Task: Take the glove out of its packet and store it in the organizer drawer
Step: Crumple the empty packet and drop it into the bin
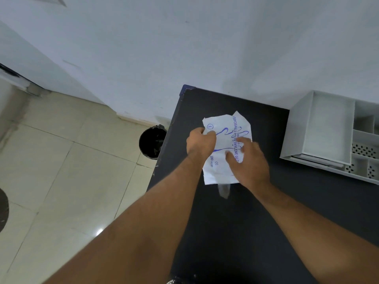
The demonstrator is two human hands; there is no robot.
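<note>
A white glove packet (226, 148) printed with blue lettering and a hand outline is held over the black table (235, 222), near its far left corner. Its upper left edge is gripped by the left hand (200, 144), whose fingers are curled shut around it. The right hand (249, 160) is laid across the packet's right half with fingers spread and loosely bent; whether anything is pinched beneath them cannot be told. A thin, translucent strip, seemingly a glove (223, 189), is seen hanging out just below the packet's near edge, between the two wrists. The white organizer (320, 130) is set at the table's right side against the wall, well apart from the packet, with a long shallow drawer compartment (328, 128) open to view and smaller perforated sections beside it. A bare stretch of dark tabletop is left between packet and organizer. The table's left edge lies just beside the left forearm; beyond it, on the tiled floor (71, 171), a black bin (151, 143) is placed.
</note>
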